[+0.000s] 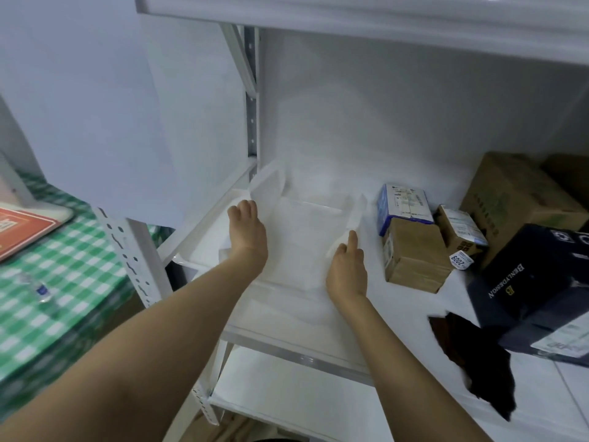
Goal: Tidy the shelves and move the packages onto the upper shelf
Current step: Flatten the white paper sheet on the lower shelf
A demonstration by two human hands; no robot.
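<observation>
Beside the white shelf stands a green-checked table.

Storeroom, white metal shelving, parcel boxes

The left hand grips the left edge of a white translucent package on the shelf. The right hand holds its right edge, forefinger straight. Brown cartons stand just right of it
</observation>
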